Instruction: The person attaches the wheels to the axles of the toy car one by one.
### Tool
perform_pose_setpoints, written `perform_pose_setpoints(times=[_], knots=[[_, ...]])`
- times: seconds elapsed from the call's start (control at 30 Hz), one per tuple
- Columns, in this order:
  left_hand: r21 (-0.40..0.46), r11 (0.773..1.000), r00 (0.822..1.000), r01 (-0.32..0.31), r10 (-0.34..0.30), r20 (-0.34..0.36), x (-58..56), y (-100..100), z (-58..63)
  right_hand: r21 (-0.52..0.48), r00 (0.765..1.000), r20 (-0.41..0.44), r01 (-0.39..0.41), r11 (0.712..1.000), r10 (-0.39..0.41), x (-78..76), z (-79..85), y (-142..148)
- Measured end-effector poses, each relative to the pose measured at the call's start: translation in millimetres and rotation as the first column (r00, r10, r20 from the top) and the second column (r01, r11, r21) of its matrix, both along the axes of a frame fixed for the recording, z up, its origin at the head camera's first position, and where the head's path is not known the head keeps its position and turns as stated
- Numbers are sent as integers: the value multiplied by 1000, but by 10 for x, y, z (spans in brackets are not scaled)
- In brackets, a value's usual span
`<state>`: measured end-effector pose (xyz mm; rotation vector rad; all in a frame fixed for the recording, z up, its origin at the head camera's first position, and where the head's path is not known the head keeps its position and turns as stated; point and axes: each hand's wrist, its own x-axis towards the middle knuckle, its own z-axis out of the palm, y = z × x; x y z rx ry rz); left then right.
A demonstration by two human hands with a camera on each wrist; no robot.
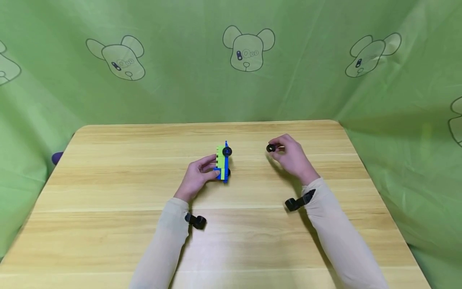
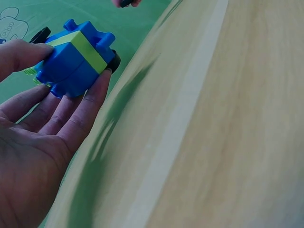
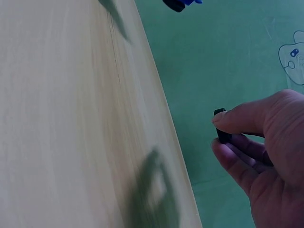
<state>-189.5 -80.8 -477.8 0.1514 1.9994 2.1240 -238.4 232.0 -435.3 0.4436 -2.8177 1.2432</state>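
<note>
A toy car of blue and lime-green building blocks (image 1: 221,162) is held above the table, tipped on its side. My left hand (image 1: 196,176) grips it from the left, thumb on one side and fingers on the other. In the head view one black wheel (image 1: 227,151) shows on the car's near face, and part of another sits lower down. To the right and apart from the car, my right hand (image 1: 291,157) pinches a loose black tyre (image 1: 270,148) with an open centre. The right wrist view shows that tyre (image 3: 221,126) edge-on between thumb and fingers.
Both hands are over a light wooden table (image 1: 245,241). Green cloth (image 1: 187,88) with mouse-head prints hangs behind it and at the sides. A small purple object (image 1: 56,157) pokes out past the table's left edge. Each sleeve carries a black wrist camera mount (image 1: 196,221).
</note>
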Motion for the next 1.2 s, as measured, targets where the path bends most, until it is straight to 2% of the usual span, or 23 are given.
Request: perform_pose_setpoints(times=[0.47,0.93,1.2], knots=[[19,1000,1000,-22,22,17,13,21,10,19,997,-35,-61,998,61,176,82,-87],[32,999,1000,5,-5,-2,8,9,8,26,996,-28,-78,997,79,280,117,-175],[37,999,1000,6,-5,-23,8,14,-14,7,990,-93,-107,994,107,343,131,-245]])
